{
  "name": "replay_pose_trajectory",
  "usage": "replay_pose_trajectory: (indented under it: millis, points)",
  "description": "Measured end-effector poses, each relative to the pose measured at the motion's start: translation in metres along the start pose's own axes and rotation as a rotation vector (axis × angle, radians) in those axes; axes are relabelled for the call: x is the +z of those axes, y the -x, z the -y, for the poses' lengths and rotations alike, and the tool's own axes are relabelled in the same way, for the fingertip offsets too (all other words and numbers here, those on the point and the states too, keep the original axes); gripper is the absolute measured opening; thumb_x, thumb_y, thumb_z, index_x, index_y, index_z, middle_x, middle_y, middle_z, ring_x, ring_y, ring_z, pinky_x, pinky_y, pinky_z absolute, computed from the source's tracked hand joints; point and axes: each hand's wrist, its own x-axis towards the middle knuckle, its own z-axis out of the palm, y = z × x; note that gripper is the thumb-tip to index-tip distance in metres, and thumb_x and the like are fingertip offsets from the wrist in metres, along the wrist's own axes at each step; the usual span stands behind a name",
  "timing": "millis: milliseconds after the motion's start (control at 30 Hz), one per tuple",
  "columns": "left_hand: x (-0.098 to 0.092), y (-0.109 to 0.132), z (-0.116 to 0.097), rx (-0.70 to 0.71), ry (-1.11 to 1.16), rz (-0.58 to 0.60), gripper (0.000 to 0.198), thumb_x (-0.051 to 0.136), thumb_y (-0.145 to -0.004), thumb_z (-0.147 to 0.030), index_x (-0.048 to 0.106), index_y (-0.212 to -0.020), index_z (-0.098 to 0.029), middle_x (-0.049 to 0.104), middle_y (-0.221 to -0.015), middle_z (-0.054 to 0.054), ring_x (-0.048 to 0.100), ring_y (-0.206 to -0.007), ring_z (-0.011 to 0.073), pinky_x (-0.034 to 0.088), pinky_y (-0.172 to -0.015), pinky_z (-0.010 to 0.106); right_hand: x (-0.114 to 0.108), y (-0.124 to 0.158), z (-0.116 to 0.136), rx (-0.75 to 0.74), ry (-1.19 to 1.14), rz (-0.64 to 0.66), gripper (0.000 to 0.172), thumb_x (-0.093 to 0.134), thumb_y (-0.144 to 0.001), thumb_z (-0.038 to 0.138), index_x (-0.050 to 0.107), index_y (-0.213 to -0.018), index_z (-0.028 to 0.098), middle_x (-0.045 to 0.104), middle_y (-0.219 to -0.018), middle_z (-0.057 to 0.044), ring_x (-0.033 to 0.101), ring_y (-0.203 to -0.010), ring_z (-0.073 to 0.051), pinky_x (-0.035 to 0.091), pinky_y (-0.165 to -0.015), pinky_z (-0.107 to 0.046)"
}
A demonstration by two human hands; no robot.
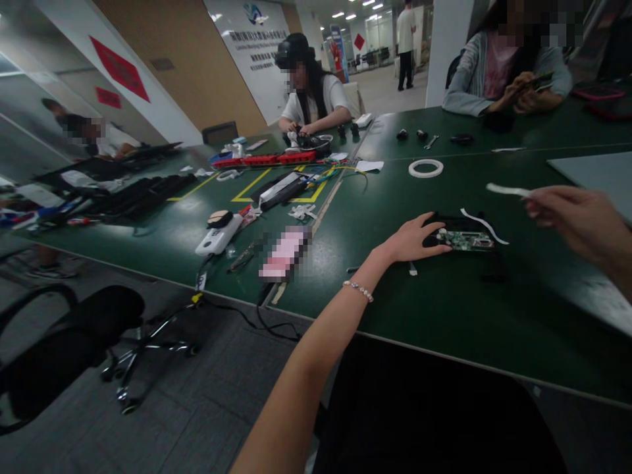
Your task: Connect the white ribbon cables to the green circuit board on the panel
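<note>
A black casing with a green circuit board [469, 240] in it lies on the table in front of me. My left hand [412, 238] is at its left end, with the thumb and fingers spread around that end and steadying it. Across the casing's upper right edge curls a white strip [484, 226]. Raised to the right of the board, my right hand [575, 214] pinches one end of another white strip [504, 190], which looks like tape. A dark part [494, 275], blurred, lies just below the casing.
A roll of white tape [425, 168] lies beyond the board. To the left are a phone [285, 253], a white power strip [220, 234] and a black box [279, 189]. A small wrench [432, 142] lies farther back. Two people sit across the green table [390, 191].
</note>
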Motion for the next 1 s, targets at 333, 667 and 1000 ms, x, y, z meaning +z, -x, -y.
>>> replay_pose_trajectory:
  millis: [333,667,1000]
  points:
    - [0.010,-0.005,0.013,0.001,0.007,-0.009,0.067,0.058,-0.084,-0.046,0.036,-0.141,-0.020,0.020,-0.156,0.011,0.022,-0.144,0.0235,0.022,-0.117,0.042,0.129,0.056,0.065,-0.202,0.275,0.537,0.033,0.060,-0.083,0.048,0.072,-0.081,0.018,0.066,-0.077,-0.004,0.058,-0.064,-0.014,0.045,-0.062,-0.029]
    - [0.018,-0.004,0.021,0.049,-0.053,0.000,0.054,0.052,-0.087,-0.037,0.044,-0.137,-0.017,0.022,-0.156,0.012,0.018,-0.145,0.0218,0.019,-0.117,0.041,0.130,0.068,0.050,-0.778,1.038,0.322,0.048,0.032,-0.098,0.047,0.066,-0.098,0.013,0.063,-0.099,-0.013,0.059,-0.077,-0.020,0.037,-0.055,-0.028]
    - [0.009,-0.003,0.006,0.009,-0.035,-0.005,0.069,0.037,-0.089,-0.063,0.034,-0.142,-0.019,0.022,-0.156,0.013,0.023,-0.143,0.0278,0.021,-0.115,0.044,0.073,0.025,0.021,-0.624,1.011,0.126,0.048,0.038,-0.096,0.052,0.059,-0.117,0.014,0.059,-0.110,-0.015,0.055,-0.092,-0.021,0.039,-0.066,-0.030]
